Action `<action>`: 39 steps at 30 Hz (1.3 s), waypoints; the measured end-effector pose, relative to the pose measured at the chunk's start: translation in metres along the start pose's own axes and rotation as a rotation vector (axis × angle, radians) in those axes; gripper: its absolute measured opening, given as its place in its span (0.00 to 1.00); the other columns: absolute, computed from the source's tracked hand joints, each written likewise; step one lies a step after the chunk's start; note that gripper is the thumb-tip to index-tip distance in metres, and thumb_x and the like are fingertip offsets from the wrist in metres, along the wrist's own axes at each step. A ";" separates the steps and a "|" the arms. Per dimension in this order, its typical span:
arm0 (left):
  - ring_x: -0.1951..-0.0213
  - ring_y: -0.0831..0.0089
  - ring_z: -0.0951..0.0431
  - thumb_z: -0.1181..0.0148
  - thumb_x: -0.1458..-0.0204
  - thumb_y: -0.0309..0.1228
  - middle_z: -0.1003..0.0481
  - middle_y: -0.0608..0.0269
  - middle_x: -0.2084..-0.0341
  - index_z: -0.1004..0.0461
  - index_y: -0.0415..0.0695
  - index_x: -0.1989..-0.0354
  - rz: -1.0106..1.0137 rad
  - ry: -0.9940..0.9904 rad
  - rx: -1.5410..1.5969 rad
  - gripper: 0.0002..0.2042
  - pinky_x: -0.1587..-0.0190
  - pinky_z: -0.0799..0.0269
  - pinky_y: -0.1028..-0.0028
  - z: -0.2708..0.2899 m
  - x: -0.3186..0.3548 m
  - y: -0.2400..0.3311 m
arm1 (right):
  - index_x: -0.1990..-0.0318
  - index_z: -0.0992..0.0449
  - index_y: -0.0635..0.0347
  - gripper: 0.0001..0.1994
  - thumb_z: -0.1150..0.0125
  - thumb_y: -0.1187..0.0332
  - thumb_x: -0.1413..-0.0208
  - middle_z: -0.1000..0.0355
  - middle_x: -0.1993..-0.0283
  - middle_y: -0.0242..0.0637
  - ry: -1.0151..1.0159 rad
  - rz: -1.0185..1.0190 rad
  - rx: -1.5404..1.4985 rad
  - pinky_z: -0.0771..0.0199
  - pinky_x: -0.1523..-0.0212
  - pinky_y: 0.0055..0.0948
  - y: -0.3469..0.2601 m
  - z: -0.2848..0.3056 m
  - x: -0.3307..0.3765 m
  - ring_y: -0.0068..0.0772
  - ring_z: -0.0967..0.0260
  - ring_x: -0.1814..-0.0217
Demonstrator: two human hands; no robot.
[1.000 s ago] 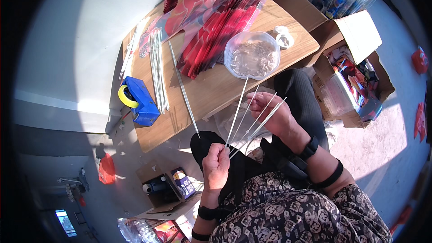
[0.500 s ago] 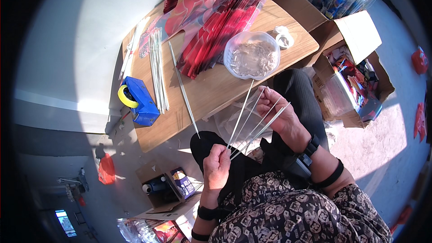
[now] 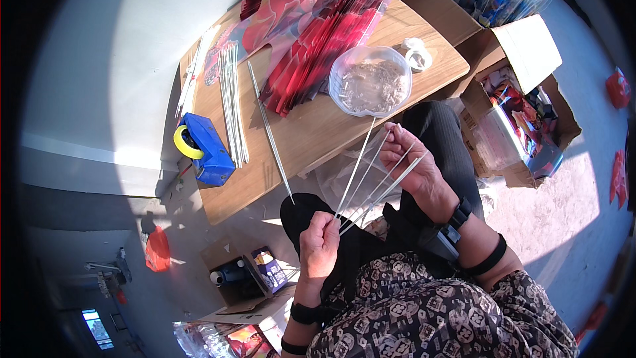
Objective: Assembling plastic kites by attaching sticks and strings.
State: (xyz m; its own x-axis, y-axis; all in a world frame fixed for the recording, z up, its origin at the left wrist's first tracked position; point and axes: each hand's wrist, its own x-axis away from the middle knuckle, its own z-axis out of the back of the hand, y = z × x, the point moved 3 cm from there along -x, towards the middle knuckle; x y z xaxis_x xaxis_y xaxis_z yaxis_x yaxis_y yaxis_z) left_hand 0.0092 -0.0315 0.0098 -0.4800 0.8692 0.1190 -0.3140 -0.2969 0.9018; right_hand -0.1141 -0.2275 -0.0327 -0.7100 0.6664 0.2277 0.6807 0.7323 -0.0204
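Observation:
Several thin white sticks (image 3: 356, 165) fan out between my two hands above my lap. My left hand (image 3: 319, 244) is closed round their lower ends. The upper parts of some sticks are in my right hand (image 3: 416, 162), whose thumb and forefinger pinch one tip while the other fingers curl round more. One stick at the fan's left reaches up free toward the clear plastic bowl (image 3: 342, 97), which holds pale crumbly bits. A few loose sticks (image 3: 270, 134) lie across the table edge, their lower end at my knee. A larger bundle of sticks (image 3: 232, 103) lies to their left.
On the wooden table (image 3: 311, 136) are a blue tape dispenser (image 3: 211, 152) with yellow tape, red printed sheets (image 3: 324, 33) and white tape rolls (image 3: 417, 59). An open carton (image 3: 563, 116) of packets stands at right. Another box (image 3: 228, 292) with bottles sits lower left.
My right hand has shifted very slightly upward and to the right along the fanned sticks. My left hand keeps its hold, and the things on the table have not moved.

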 end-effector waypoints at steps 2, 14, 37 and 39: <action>0.82 0.82 0.38 0.48 0.45 0.23 0.38 0.66 0.85 0.35 0.38 0.70 0.011 -0.009 0.002 0.04 0.79 0.39 0.78 0.000 0.000 0.002 | 0.60 0.29 0.69 0.10 0.45 0.69 0.42 0.36 0.72 0.30 -0.001 0.003 0.006 0.41 0.77 0.16 0.000 0.000 0.000 0.17 0.44 0.76; 0.83 0.84 0.37 0.51 0.41 0.26 0.38 0.70 0.85 0.35 0.39 0.70 0.070 -0.004 0.112 0.06 0.80 0.40 0.81 -0.001 -0.001 0.008 | 0.63 0.23 0.66 0.09 0.37 0.70 0.49 0.26 0.69 0.33 -0.083 -0.027 0.689 0.43 0.76 0.16 0.008 -0.005 0.008 0.15 0.42 0.76; 0.84 0.81 0.37 0.49 0.43 0.25 0.38 0.65 0.88 0.35 0.39 0.71 0.029 -0.001 -0.034 0.06 0.80 0.39 0.77 -0.002 0.000 0.005 | 0.62 0.28 0.68 0.10 0.48 0.67 0.41 0.35 0.75 0.28 0.049 -0.073 0.278 0.38 0.74 0.16 0.004 0.007 0.002 0.17 0.42 0.76; 0.83 0.79 0.36 0.49 0.44 0.25 0.37 0.63 0.87 0.35 0.39 0.70 0.005 0.001 -0.059 0.05 0.79 0.38 0.76 -0.001 0.000 0.001 | 0.57 0.29 0.71 0.11 0.49 0.69 0.41 0.34 0.72 0.29 0.019 -0.079 0.187 0.38 0.72 0.15 0.005 -0.002 0.002 0.18 0.42 0.74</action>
State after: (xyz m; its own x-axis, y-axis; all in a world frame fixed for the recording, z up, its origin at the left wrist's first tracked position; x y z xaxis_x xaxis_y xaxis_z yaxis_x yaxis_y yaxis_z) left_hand 0.0077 -0.0319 0.0101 -0.4823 0.8673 0.1233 -0.3591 -0.3241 0.8752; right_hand -0.1118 -0.2228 -0.0305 -0.7551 0.6045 0.2538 0.5765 0.7965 -0.1820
